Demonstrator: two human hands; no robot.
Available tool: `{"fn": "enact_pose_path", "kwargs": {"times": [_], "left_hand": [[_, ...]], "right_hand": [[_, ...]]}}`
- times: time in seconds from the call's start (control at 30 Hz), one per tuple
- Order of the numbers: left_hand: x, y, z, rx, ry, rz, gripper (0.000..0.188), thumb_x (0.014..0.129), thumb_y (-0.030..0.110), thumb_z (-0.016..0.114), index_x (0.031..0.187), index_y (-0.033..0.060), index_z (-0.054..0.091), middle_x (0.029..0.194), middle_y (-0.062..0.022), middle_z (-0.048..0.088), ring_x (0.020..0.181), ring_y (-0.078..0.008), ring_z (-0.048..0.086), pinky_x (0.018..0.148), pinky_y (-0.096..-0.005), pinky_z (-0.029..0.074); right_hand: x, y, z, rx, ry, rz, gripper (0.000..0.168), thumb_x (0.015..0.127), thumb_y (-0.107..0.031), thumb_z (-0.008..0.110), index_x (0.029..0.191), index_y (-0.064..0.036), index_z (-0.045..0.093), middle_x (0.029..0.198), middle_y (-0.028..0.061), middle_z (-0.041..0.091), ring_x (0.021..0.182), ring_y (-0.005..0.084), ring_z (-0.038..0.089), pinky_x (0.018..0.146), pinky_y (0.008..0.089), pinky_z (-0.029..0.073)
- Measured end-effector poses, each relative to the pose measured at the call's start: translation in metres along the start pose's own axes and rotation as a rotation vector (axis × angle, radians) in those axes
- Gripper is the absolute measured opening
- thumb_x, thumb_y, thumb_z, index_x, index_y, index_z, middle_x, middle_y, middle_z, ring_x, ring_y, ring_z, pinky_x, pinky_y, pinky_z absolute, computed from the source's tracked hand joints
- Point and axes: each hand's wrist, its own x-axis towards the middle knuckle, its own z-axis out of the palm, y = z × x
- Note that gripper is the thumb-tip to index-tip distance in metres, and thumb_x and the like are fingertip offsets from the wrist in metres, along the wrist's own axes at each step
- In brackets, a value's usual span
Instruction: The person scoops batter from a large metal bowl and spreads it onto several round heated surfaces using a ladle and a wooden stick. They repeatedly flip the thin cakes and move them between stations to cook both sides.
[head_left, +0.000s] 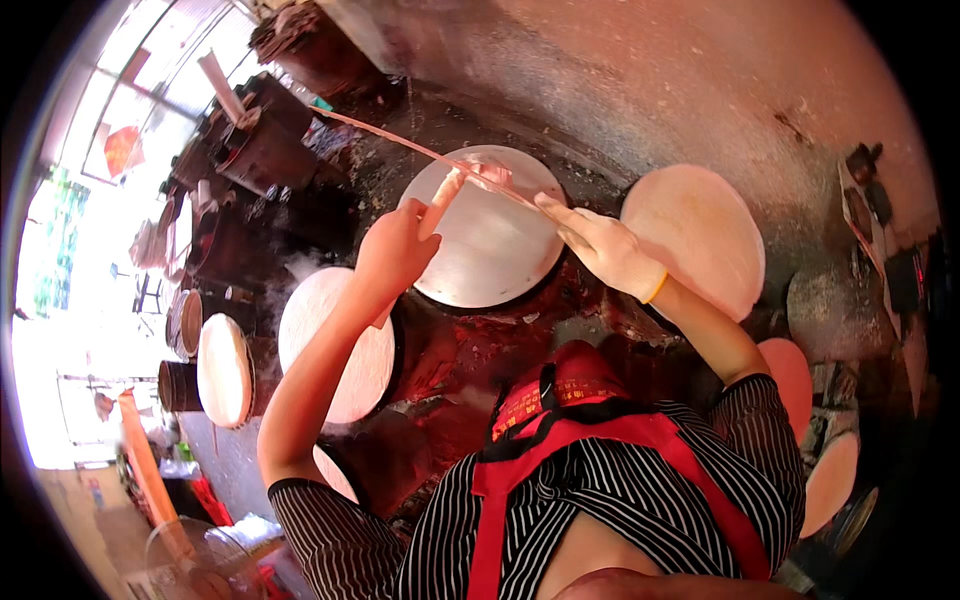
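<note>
In front of me is a round, shiny metal griddle (487, 255). My bare left hand (394, 244) is closed around a short pale handle (444, 201) that reaches over it. At the handle's far end lies a pale, crumpled-looking patch (491, 171); I cannot tell what it is. A long, thin, pale strip (397, 140) slants above the griddle's far part. It could be a stick or a thin sheet seen edge-on. My right hand (611, 251), in a white glove with a yellow cuff, has the strip's near end between its fingers.
Griddles bearing pale round sheets stand to the left (330, 382) and right (694, 240). A further pale disc (225, 371) sits farther left, with others low on the right. Dark drums (274, 157) crowd the upper left. A stained wall (637, 82) rises behind. Steam drifts at left.
</note>
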Motion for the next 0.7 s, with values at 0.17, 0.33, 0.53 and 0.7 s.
{"fn": "enact_pose_path", "kwargs": {"times": [0.17, 0.33, 0.53, 0.7], "left_hand": [[0.026, 0.013, 0.060, -0.010, 0.056, 0.058, 0.028, 0.073, 0.012, 0.066, 0.095, -0.0017, 0.056, 0.073, -0.0184, 0.064, 0.069, -0.0343, 0.064, 0.062, -0.0405, 0.049], [0.042, 0.011, 0.138, -0.582, 0.121, -0.312, 0.020, 0.071, 0.005, 0.065, 0.086, -0.0006, 0.054, 0.062, -0.0114, 0.061, 0.046, -0.0173, 0.058, 0.046, -0.0345, 0.048], [0.070, -0.019, 0.227, -0.832, 0.519, -0.475, 0.016, 0.072, 0.006, 0.067, 0.083, -0.0003, 0.057, 0.069, -0.0075, 0.059, 0.059, -0.0151, 0.055, 0.058, -0.0280, 0.044], [0.076, -0.031, 0.198, -1.223, 0.697, -0.483, 0.014, 0.081, 0.010, 0.068, 0.086, -0.0006, 0.060, 0.070, -0.0038, 0.056, 0.060, -0.0121, 0.052, 0.057, -0.0260, 0.041]], "right_hand": [[-0.048, 0.022, -0.001, 0.100, -0.112, 0.733, 0.045, 0.098, -0.025, 0.047, 0.143, -0.027, 0.040, 0.073, 0.0119, 0.062, 0.058, 0.0295, 0.059, 0.053, 0.0392, 0.049], [-0.140, 0.072, 0.064, 0.687, 0.089, 0.915, 0.045, 0.098, -0.019, 0.050, 0.142, -0.014, 0.042, 0.103, 0.0086, 0.063, 0.085, 0.0142, 0.061, 0.072, 0.0262, 0.050], [-0.106, 0.064, 0.117, 0.395, 0.195, 0.809, 0.044, 0.095, -0.016, 0.050, 0.137, -0.003, 0.045, 0.144, 0.0101, 0.044, 0.133, 0.0181, 0.042, 0.108, 0.0285, 0.032], [-0.043, 0.063, 0.129, 1.113, 0.128, 1.153, 0.043, 0.097, -0.025, 0.052, 0.140, -0.022, 0.046, 0.061, -0.0027, 0.043, 0.041, 0.0084, 0.036, 0.036, 0.0253, 0.030]]}}
